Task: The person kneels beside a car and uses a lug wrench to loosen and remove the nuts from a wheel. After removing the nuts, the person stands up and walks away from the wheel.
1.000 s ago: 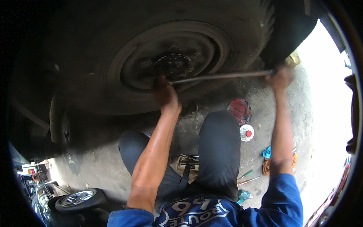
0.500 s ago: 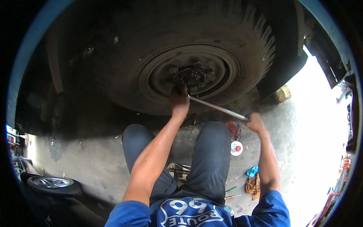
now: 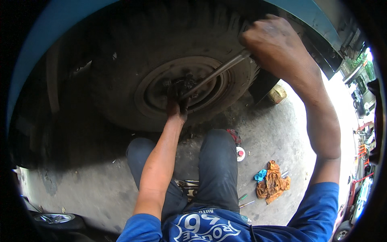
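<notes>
A large dark truck tyre (image 3: 121, 92) on a steel wheel (image 3: 141, 94) with several nuts round its hub faces me under a blue vehicle body. My right hand (image 3: 276, 40), raised at the upper right, is closed round the outer end of a long metal breaker bar (image 3: 219, 71). The bar slants down to the lower part of the hub. There my left hand (image 3: 177, 107) is closed about its inner end, its fingers in shadow. What fits onto the nut is hidden behind that hand.
On the concrete right of my knees lie an orange-brown rag (image 3: 274, 183), a blue cloth (image 3: 260, 175), a green-handled screwdriver (image 3: 242, 197) and a white container with a red cap (image 3: 240, 153). Tools (image 3: 187, 183) lie between my legs. A block (image 3: 277, 94) sits beside the tyre.
My right hand has swung the bar's outer end from low right up to the upper right. My left hand stays at the hub. The view has shifted slightly.
</notes>
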A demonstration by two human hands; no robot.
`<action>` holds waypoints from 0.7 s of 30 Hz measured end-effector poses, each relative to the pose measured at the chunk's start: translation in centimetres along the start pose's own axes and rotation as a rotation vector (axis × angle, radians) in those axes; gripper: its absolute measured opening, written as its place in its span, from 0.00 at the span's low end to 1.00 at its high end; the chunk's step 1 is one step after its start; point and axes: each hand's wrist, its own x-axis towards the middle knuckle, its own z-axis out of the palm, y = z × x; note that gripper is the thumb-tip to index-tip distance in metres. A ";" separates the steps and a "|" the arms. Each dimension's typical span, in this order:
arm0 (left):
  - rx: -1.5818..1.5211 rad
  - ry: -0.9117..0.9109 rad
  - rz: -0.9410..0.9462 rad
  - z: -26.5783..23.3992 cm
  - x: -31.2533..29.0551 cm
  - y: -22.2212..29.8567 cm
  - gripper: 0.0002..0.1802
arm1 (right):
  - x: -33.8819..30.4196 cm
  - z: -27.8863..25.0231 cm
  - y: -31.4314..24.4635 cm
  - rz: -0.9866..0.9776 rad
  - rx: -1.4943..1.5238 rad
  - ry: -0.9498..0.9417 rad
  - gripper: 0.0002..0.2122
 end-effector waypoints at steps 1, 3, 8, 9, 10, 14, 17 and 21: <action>-0.048 0.043 -0.005 -0.3 0.3 -0.3 0.18 | 0.6 -0.6 0.1 -0.108 0.022 0.183 0.06; -0.125 0.094 -0.020 -1.2 1.1 -1.1 0.16 | 1.6 -0.9 0.5 -0.260 0.027 0.369 0.08; -0.246 0.051 -0.031 -3.5 4.4 -2.5 0.16 | 6.4 -0.4 -0.8 -0.418 -0.030 0.590 0.03; -0.247 -0.052 -0.010 -3.5 5.0 -2.8 0.13 | 7.1 -0.8 -1.5 -0.442 0.040 0.648 0.02; -0.201 -0.050 0.011 -3.5 5.4 -2.9 0.09 | 7.7 -1.1 -2.3 -0.484 0.160 0.706 0.01; -0.271 -0.063 0.130 -2.6 5.7 -3.4 0.18 | 7.8 -3.2 -3.5 -0.442 0.254 0.530 0.02; -0.172 -0.061 0.071 -1.9 5.0 -3.0 0.19 | 5.5 -2.0 -0.3 -0.368 0.309 0.439 0.04; -0.095 -0.032 0.004 -1.1 4.4 -2.6 0.20 | 2.5 1.8 2.7 -0.333 0.228 0.452 0.09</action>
